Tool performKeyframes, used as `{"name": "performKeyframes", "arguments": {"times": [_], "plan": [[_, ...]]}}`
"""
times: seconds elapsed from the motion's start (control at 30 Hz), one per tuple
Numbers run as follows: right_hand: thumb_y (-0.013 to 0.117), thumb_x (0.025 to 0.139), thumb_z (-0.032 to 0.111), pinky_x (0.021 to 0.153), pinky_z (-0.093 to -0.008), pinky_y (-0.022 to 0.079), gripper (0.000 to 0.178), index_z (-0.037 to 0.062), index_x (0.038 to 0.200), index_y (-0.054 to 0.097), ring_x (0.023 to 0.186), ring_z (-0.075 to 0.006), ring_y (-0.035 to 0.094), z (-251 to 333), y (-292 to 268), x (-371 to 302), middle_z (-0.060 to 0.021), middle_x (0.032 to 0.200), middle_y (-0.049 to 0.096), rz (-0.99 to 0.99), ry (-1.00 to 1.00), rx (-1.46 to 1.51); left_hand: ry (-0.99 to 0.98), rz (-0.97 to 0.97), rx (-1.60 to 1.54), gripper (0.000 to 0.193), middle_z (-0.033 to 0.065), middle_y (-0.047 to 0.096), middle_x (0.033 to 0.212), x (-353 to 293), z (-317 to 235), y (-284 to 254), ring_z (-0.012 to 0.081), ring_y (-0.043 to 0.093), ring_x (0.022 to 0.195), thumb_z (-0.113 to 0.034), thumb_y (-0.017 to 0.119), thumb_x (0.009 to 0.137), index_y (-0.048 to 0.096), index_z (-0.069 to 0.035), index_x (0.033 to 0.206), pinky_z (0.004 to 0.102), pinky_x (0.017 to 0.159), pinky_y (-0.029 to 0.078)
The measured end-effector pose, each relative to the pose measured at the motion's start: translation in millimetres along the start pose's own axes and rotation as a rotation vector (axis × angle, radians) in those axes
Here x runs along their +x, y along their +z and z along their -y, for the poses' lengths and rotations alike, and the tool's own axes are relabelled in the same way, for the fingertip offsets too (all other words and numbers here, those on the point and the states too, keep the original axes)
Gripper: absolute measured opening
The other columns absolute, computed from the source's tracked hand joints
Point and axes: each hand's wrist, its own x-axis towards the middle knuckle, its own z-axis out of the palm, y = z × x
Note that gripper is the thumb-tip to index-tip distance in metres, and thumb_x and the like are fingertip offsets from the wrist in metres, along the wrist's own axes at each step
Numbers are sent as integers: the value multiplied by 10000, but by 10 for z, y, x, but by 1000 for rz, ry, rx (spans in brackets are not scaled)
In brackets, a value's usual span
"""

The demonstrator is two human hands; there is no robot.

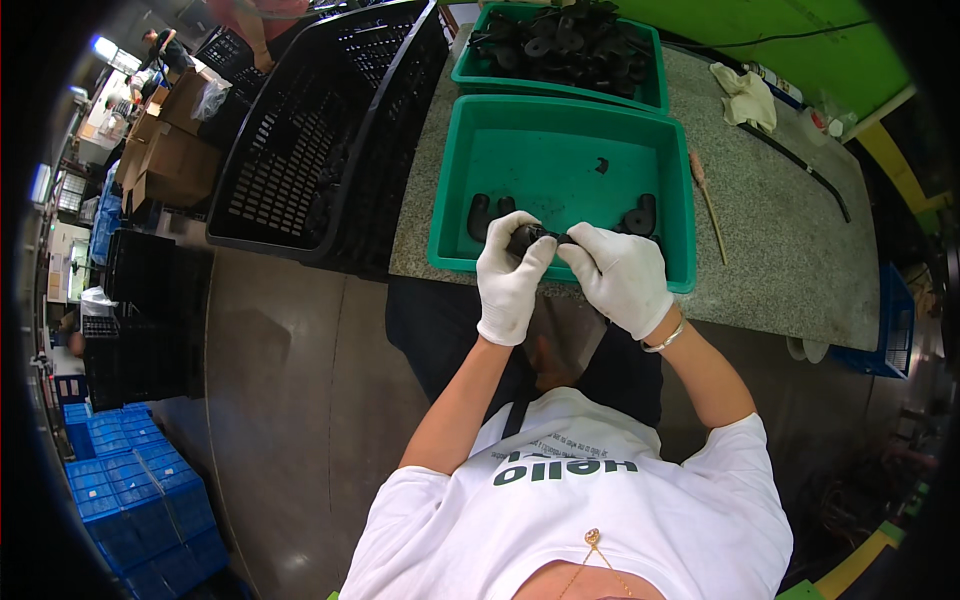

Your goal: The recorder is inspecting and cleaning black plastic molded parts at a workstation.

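Both my hands wear white gloves and meet over the near edge of a green tray. Between the thumb and fingers of my left hand is a small black rubber-like part, partly covered by the glove. My right hand pinches at the right end of the same part, its fingertips closed. Inside the tray lie a few black curved tube pieces: one left of my hands, another behind my right hand. A small black scrap rests farther back.
Behind the tray, a second green tray holds many black parts. Black crates stand left of the stone-topped table. On its right lie an orange-handled tool, a black hose and a white glove. Another person's arm shows at top left.
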Motion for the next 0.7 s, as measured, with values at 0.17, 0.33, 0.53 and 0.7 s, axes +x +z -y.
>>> {"name": "performKeyframes", "arguments": {"times": [0.17, 0.33, 0.53, 0.7], "plan": [[606, 890, 281, 498, -410, 456, 188, 99, 847, 582, 593, -319, 606, 40, 53, 27, -95, 632, 584, -22, 106, 7, 124, -144, 180, 264, -6, 526, 968, -1, -24, -7, 63, 506, 829, -20, 692, 828, 576, -43, 1064, 208, 741, 447], [634, 861, 273, 641, -439, 475, 214, 79, 943, 595, 768, -336, 622, -395, 240, 254, -137, 779, 615, 129, 275, 49, 705, -621, 719, 316, 77, 547, 1095, 428, -632, -550, 169, 557, 953, -41, 705, 816, 576, -22, 1104, 299, 851, 473], [662, 838, 320, 791, -421, 508, 307, 77, 1012, 595, 935, -310, 628, -448, 684, 591, -98, 1027, 609, 501, 129, -72, 639, -661, 1385, 435, 188, 495, 1265, 748, -1101, -1549, 339, 487, 1189, -169, 662, 851, 550, -38, 1251, 417, 1016, 396], [732, 768, 305, 799, -403, 510, 352, 51, 992, 634, 927, -309, 641, -368, 746, 789, -144, 951, 660, 701, 336, -54, 609, -668, 1490, 323, 177, 528, 1216, 690, -1012, -1449, 322, 538, 1086, -143, 654, 854, 607, -56, 1162, 412, 942, 439]]}}
